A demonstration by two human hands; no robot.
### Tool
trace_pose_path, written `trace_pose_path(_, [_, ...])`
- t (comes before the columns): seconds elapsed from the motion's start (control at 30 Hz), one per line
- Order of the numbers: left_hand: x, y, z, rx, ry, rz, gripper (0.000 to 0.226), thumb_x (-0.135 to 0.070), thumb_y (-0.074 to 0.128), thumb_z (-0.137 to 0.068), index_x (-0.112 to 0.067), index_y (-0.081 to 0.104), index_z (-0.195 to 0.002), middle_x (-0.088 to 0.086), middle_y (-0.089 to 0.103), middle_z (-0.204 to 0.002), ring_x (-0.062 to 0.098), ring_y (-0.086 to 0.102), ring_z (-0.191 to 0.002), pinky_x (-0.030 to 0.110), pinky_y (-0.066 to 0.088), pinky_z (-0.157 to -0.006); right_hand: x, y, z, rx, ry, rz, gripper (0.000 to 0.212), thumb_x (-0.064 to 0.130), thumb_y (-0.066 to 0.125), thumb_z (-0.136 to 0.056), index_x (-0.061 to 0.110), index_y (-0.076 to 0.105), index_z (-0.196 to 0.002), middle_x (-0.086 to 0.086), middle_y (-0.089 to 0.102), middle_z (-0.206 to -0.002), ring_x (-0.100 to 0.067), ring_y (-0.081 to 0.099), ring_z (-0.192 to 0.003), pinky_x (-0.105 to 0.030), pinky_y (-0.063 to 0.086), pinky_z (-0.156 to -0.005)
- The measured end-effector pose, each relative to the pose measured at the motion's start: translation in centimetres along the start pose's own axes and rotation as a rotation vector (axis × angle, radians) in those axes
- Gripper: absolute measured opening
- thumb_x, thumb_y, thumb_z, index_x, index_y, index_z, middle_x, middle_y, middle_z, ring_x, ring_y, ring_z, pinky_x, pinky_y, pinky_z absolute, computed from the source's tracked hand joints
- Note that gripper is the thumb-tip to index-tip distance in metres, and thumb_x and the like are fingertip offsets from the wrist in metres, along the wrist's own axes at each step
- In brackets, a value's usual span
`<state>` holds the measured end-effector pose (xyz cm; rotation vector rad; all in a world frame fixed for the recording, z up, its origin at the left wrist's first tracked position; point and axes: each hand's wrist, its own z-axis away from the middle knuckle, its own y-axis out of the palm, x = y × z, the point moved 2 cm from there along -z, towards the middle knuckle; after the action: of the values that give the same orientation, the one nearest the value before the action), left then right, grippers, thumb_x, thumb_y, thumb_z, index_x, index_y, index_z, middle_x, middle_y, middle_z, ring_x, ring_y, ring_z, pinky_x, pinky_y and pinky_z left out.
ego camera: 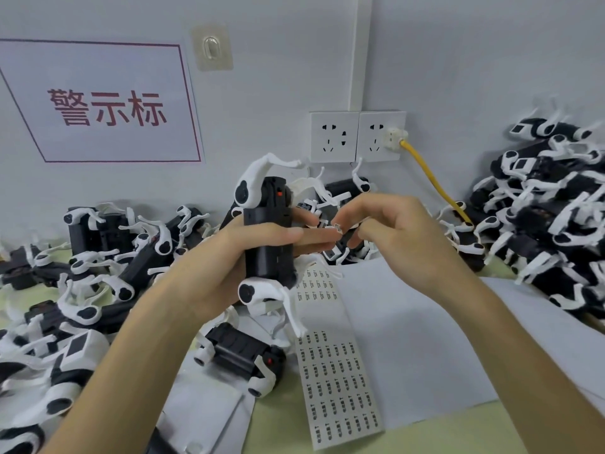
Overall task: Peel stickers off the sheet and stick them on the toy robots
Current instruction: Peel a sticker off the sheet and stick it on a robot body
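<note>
Here, gripping a robot [268, 231] upright in the left hand [229, 257], just above the far end of the sheet [337, 381], with fingers curling round the black body and white legs sticking out above and below the fist. Pinching what looks like a tiny sticker [337, 227] between thumb and forefinger of the right hand [399, 234], the other fingers curling loosely, right at the left fingertips [322, 246] and likewise above the sheet's far end. Leaving the sheet flat on the table [458, 434], long and narrow, showing rows of small printed labels with a bare stretch partway along. Overlapping white paper [425, 339] along the sheet's right side. Crowding a second robot [242, 358] lying on its side just left of the sheet. Working between a left heap [98, 257] of black-and-white robots well left of the sheet and a right heap [550, 224] well right of it. Facing a wall [458, 60] beyond the sheet, bearing two sockets [357, 136] with a yellow cable [435, 181] plugged into the right one, and a sign [108, 106] with red characters further left.
</note>
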<state>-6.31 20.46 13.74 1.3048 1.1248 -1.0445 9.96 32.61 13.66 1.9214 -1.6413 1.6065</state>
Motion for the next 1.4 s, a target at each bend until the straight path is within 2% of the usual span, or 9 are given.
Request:
trace_pose_path(0.1, [0.2,-0.7,0.1,0.036,0.039,0.040,0.030,-0.012,0.067,-0.082,-0.011,0.064,-0.112,0.017,0.069,-0.131,0.028,0.064,-0.127,0.025,0.057,-0.072,-0.4,0.4,-0.1,0.043,0.028,-0.026,0.049,-0.003,0.048,-0.090,0.032,0.076,-0.109,0.010,0.075,-0.094,-0.009,0.070,-0.077,-0.016,0.050,-0.073])
trace_pose_path(0.17, [0.2,-0.7,0.0,0.068,0.055,0.060,0.032,-0.018,0.069,-0.081,-0.012,0.066,-0.112,0.016,0.068,-0.133,0.027,0.064,-0.128,0.024,0.058,-0.074,-0.7,0.5,-0.2,0.036,0.060,-0.045,0.048,-0.001,0.048,-0.092,0.032,0.074,-0.116,0.009,0.075,-0.094,-0.009,0.071,-0.076,-0.011,0.047,-0.066])
trace_pose_path(0.33, [0.2,-0.8,-0.2,0.034,0.113,-0.020,0.038,-0.019,0.070,-0.076,-0.013,0.065,-0.113,0.009,0.068,-0.136,0.023,0.061,-0.131,0.038,0.056,-0.089,-0.7,0.3,-0.3,-0.043,0.093,-0.238,0.027,0.005,0.056,-0.096,0.022,0.077,-0.091,0.000,0.078,-0.084,-0.012,0.071,-0.068,-0.018,0.052,-0.066])
trace_pose_path(0.47, [0.3,-0.7,-0.2,0.006,0.136,-0.069,0.045,-0.009,0.074,-0.074,-0.011,0.064,-0.118,0.005,0.070,-0.133,0.020,0.063,-0.128,0.024,0.057,-0.087,-0.8,0.6,-0.1,-0.107,0.052,-0.249,0.015,0.015,0.068,-0.095,0.024,0.078,-0.087,0.002,0.077,-0.081,-0.011,0.072,-0.068,-0.016,0.053,-0.066])
trace_pose_path(0.63, [0.5,-0.8,-0.2,-0.011,0.139,-0.098,0.045,-0.018,0.076,-0.073,-0.017,0.072,-0.117,0.003,0.071,-0.131,0.016,0.063,-0.129,0.028,0.053,-0.098,-1.1,0.8,0.0,-0.215,0.032,-0.247,0.010,0.015,0.076,-0.090,0.024,0.081,-0.087,0.003,0.078,-0.081,-0.016,0.073,-0.072,-0.033,0.061,-0.076])
trace_pose_path(0.87, [0.6,-0.7,-0.3,0.002,0.182,-0.139,0.038,-0.005,0.072,-0.078,-0.033,0.080,-0.103,-0.001,0.073,-0.128,0.014,0.064,-0.127,0.023,0.054,-0.098,-0.8,0.9,0.2,-0.272,0.006,-0.209,0.007,0.018,0.081,-0.086,0.025,0.081,-0.084,0.008,0.077,-0.079,-0.013,0.072,-0.072,-0.028,0.059,-0.070])
trace_pose_path(1.1, [0.6,-0.5,-0.5,0.006,0.168,-0.146,0.040,-0.005,0.069,-0.082,-0.012,0.064,-0.121,0.000,0.073,-0.129,0.018,0.068,-0.122,0.019,0.055,-0.089,-0.8,1.1,0.2,-0.309,-0.031,-0.185,0.007,0.018,0.080,-0.088,0.024,0.079,-0.084,0.009,0.075,-0.075,-0.013,0.069,-0.068,-0.021,0.052,-0.063])
trace_pose_path(1.3, [0.3,-0.5,-0.3,0.043,0.162,-0.080,0.027,-0.011,0.072,-0.082,-0.027,0.079,-0.103,0.000,0.071,-0.132,0.024,0.068,-0.121,0.021,0.055,-0.090,-0.4,1.3,0.3,-0.303,-0.086,-0.205,0.018,0.013,0.077,-0.089,0.030,0.075,-0.082,0.011,0.073,-0.074,-0.014,0.068,-0.063,-0.017,0.049,-0.059])
trace_pose_path(1.4, [0.4,-0.6,-0.3,0.032,0.151,-0.080,0.039,-0.012,0.073,-0.082,-0.016,0.070,-0.120,0.000,0.071,-0.131,0.023,0.069,-0.120,0.020,0.056,-0.087,-0.4,1.3,0.4,-0.308,-0.075,-0.244,0.011,0.013,0.076,-0.091,0.024,0.079,-0.094,0.012,0.075,-0.079,-0.008,0.067,-0.061,-0.015,0.049,-0.060])
